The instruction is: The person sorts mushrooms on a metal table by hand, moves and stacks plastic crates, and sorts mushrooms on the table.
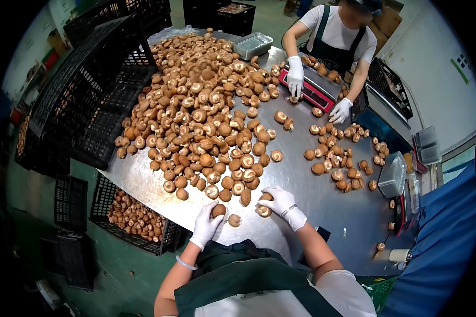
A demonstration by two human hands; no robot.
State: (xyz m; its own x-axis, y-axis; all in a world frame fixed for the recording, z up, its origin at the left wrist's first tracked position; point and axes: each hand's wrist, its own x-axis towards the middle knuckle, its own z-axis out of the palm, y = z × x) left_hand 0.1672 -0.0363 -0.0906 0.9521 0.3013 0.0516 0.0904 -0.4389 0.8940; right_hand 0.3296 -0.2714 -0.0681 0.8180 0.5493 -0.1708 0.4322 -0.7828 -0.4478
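My left hand (206, 224), in a white glove, is closed around a brown mushroom (218, 211) near the table's front edge. To its right my gloved right hand (280, 202) grips another mushroom (266, 197), and a pale-gilled mushroom (263, 211) shows just below those fingers. Between the two hands a single mushroom (235, 220) lies stem side up on the metal table (301, 238). Just beyond my hands spreads a large heap of mushrooms (195, 111), some caps up, others showing their stems.
A co-worker in white gloves (295, 76) stands across the table by a red scale (314, 90). Smaller mushrooms (333, 153) lie scattered at right, near clear plastic trays (392, 174). A black crate (106, 90) leans at left; another crate (103, 198) holds mushrooms on the floor.
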